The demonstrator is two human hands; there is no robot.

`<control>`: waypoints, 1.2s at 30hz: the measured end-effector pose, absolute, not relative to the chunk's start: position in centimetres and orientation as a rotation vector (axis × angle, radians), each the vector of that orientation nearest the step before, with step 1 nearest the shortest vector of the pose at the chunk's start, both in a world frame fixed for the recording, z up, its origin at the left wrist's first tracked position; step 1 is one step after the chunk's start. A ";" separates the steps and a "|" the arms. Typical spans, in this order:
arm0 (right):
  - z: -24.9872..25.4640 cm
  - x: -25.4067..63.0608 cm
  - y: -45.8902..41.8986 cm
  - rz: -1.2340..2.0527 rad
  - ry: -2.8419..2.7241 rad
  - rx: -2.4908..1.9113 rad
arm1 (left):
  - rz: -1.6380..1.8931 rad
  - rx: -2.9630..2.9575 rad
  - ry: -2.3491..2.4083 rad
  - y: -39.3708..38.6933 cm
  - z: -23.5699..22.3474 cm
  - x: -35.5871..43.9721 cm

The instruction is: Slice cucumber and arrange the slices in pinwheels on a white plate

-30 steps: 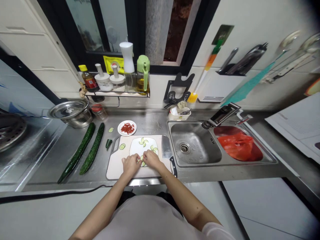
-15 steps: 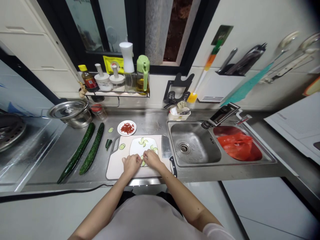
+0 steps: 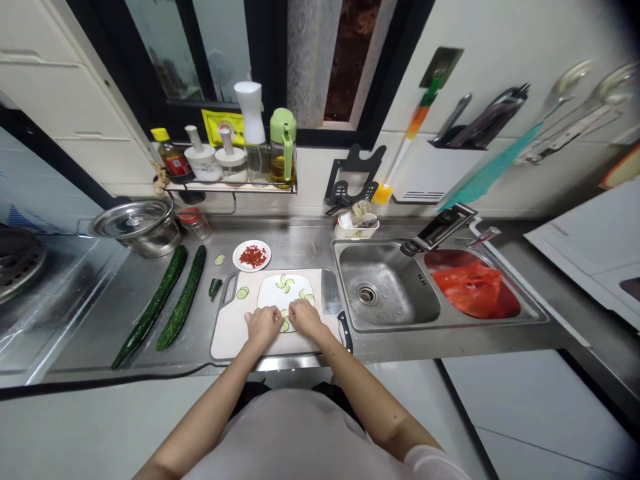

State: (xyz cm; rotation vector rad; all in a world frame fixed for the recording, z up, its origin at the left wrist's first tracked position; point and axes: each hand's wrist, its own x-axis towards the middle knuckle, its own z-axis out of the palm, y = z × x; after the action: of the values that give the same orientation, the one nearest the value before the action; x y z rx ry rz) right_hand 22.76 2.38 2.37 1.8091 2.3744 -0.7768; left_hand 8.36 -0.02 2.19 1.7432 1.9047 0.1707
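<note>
A white plate (image 3: 271, 291) lies on the cutting board (image 3: 233, 333), with thin cucumber slices (image 3: 285, 284) fanned out in small groups on it. Over the plate's near part, my left hand (image 3: 264, 325) has its fingertips pinched together against a cucumber slice (image 3: 285, 326). Just to the right, my right hand (image 3: 305, 319) is closed, its fingers curled; whatever is in them is hidden. A narrow gap with slices in it separates the two hands. Loose cucumber rounds (image 3: 243, 293) sit at the board's left. A kitchen knife (image 3: 331, 293) rests along its right side, handle toward me.
Two whole cucumbers (image 3: 183, 300) and a cut end piece (image 3: 215, 288) lie left of the board. Behind it stands a small dish (image 3: 252, 256) of chopped red bits. A steel sink (image 3: 395, 287) is at right, a lidded pot (image 3: 137, 227) at left. Bottles stand on a rack (image 3: 233, 187).
My right hand has drawn slightly away from the left, so more of the near slices shows between them. The left hand stays nearly in place. The whole view has shifted a little.
</note>
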 end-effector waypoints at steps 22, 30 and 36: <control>2.0 22.3 2.1 -0.754 2.459 1.808 | 0.176 1.764 1.932 -0.3 1.8 8.6; 2.3 22.6 1.8 -0.735 2.502 1.807 | 0.222 1.714 1.924 -0.3 2.2 8.6; 2.4 23.3 1.6 -0.790 2.546 1.972 | 0.390 1.571 2.015 0.6 2.6 7.1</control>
State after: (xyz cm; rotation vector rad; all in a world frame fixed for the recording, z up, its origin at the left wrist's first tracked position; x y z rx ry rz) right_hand 23.32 1.57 2.36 1.9723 2.5462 -0.7900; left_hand 7.05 0.57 2.60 1.5713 2.0152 0.3903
